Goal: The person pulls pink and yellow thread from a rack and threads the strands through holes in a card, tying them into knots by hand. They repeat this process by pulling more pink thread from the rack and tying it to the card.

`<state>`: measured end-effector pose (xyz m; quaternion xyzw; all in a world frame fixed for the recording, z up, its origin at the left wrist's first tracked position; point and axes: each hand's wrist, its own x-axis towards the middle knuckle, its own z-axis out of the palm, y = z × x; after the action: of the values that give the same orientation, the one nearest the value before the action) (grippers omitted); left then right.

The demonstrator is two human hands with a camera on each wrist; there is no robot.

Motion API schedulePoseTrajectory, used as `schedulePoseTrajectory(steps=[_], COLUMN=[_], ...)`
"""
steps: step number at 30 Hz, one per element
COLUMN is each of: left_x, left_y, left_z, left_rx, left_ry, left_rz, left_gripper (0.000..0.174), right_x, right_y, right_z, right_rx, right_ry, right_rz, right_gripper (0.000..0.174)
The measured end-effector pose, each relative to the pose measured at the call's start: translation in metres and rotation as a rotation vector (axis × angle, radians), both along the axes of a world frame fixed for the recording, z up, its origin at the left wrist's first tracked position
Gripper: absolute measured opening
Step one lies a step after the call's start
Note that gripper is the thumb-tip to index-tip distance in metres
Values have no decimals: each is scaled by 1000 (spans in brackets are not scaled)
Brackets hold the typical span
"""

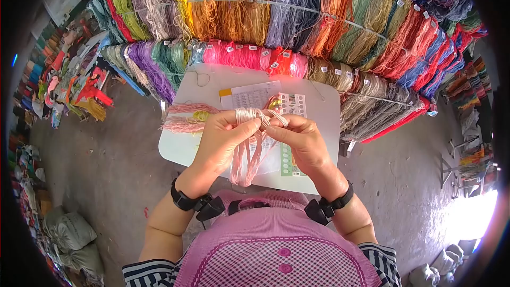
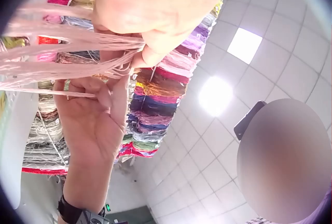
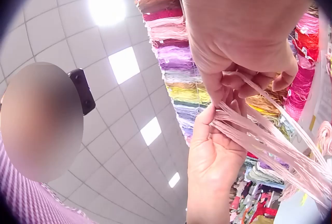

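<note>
Left hand (image 1: 219, 141) and right hand (image 1: 304, 141) pinch pale-pink thread skein (image 1: 246, 172) over white rounded table (image 1: 178, 146); strands bunched, lengths loose, no finished knot visible, probably midway.

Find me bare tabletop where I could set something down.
Bare patches on the white table: its near-left corner, bordered by the left hand, pink skeins and table edge; and a narrower strip between the right hand and right edge. The middle is crowded: held pink thread hangs over papers beside the punched card.
</note>
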<state>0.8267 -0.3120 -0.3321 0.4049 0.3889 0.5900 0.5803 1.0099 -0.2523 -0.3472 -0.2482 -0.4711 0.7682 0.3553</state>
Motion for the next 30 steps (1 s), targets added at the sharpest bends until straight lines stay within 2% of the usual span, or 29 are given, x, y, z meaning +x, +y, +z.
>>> schedulePoseTrajectory(steps=[4, 6, 7, 9, 11, 13, 15, 19, 21, 30], left_x=[-3, 1, 5, 15, 15, 12, 7, 3, 3, 2], left_y=[1, 1, 1, -1, 0, 0, -2, -4, -3, -6], left_z=[-6, -1, 5, 23, 20, 12, 3, 5, 3, 7], left_rx=[2, -55, -52, -154, -174, -188, -21, 4, -30, 16], left_ry=[-19, -30, -28, -345, -347, -349, 86, 114, -34, 78], left_rz=[-40, 51, 46, 57, 20, -9, 36, 44, 37, -5], left_gripper=[19, 22, 22, 25, 27, 28, 29, 25, 23, 19], right_x=[-2, 0, 0, -3, -2, -2, 0, 2, 3, 3], right_y=[0, 5, 7, 9, 2, 3, 0, -4, -4, -5], right_z=[4, 3, -1, 1, 3, 0, 7, 8, 8, 6], right_rx=[42, -141, -137, -89, -137, 21, -7, -30, -23, -25], right_ry=[25, 146, 148, 86, 18, -87, -67, -46, -31, -3], right_rz=[-18, 13, 8, 105, 77, 40, 37, 32, 33, 26], right_gripper=[18, 24, 24, 31, 26, 24, 23, 25, 25, 24])
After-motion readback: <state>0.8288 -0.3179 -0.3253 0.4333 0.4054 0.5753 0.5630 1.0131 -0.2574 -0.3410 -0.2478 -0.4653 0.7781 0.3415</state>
